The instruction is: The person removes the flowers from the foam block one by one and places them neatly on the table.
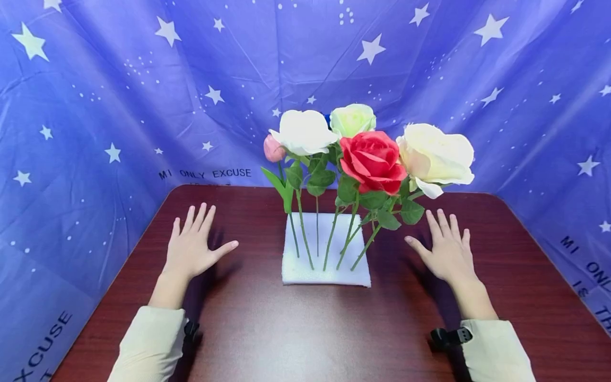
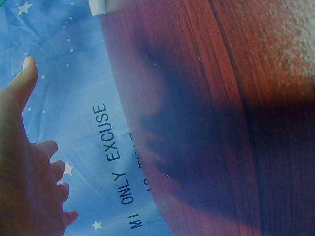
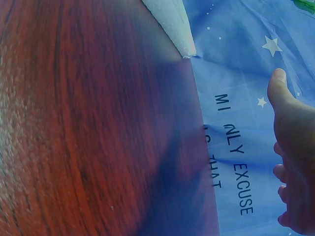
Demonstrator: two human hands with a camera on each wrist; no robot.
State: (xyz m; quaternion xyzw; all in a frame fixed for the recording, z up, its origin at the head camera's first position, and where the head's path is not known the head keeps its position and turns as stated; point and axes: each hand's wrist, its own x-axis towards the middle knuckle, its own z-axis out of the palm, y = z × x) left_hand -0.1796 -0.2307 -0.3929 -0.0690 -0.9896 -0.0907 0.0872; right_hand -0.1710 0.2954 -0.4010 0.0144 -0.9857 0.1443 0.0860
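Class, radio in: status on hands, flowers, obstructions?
Left hand, right hand: spread, holding nothing. Flowers standing in white block, some leaning. Nothing visible between hands and block.

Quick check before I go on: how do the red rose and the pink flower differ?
The red rose is spread open in layered petals; the pink flower is a closed bud.
The red rose's head looks much larger than the pink flower's.
The pink flower is at the bunch's far left; the red rose is right of its middle.
Both stand up from the white block.
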